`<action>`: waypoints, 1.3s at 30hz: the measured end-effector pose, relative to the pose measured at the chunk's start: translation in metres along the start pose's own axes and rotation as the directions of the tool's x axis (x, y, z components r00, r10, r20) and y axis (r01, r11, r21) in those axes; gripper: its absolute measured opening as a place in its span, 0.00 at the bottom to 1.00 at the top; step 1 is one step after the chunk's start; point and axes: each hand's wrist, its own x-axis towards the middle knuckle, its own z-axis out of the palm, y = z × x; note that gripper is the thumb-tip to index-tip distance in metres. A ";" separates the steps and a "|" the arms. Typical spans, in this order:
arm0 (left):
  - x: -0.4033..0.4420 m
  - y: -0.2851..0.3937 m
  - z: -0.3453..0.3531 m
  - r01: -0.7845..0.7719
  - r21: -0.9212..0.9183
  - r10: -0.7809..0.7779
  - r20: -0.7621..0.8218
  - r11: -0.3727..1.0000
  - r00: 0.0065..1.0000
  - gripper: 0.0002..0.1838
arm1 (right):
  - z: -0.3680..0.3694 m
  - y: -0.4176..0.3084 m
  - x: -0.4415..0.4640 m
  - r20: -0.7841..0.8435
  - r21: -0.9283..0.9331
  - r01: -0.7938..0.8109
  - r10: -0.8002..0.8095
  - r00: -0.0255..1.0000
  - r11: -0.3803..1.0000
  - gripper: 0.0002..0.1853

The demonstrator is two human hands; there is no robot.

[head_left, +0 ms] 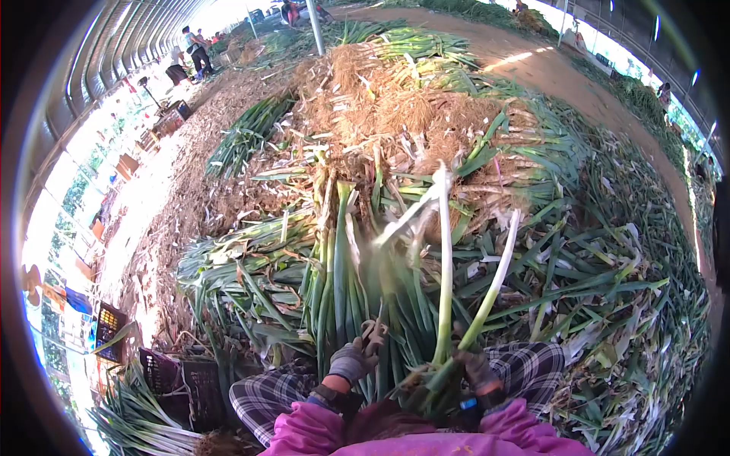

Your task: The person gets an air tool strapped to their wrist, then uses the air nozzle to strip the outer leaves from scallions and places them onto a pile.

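Observation:
My right hand [477, 370], in a grey glove, is closed around the lower green parts of green onions [445, 266]. Two peeled white shafts rise above that hand, one nearly upright and one leaning right. My left hand [356, 360], also gloved, is beside the leaves in front of my lap. Its fingers are loosely bent and apart, with nothing plainly held. Between and beyond my hands lies a bundle of unpeeled green onions [338, 266], leaves toward me. A pale, motion-blurred strip [403, 226] crosses above it.
A large heap of rooted green onions [411, 110] lies ahead. Stripped leaves [608, 304] cover the right side. Dark plastic crates [199, 384] and a pile of green onions [144, 418] are at lower left. A metal post [315, 29] and other people [196, 52] are farther back.

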 end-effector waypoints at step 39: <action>-0.008 -0.026 0.039 -0.110 0.144 0.109 0.018 0.983 0.994 0.29 | 0.060 0.120 0.170 -0.139 -0.244 -0.396 0.372 0.918 0.886 0.16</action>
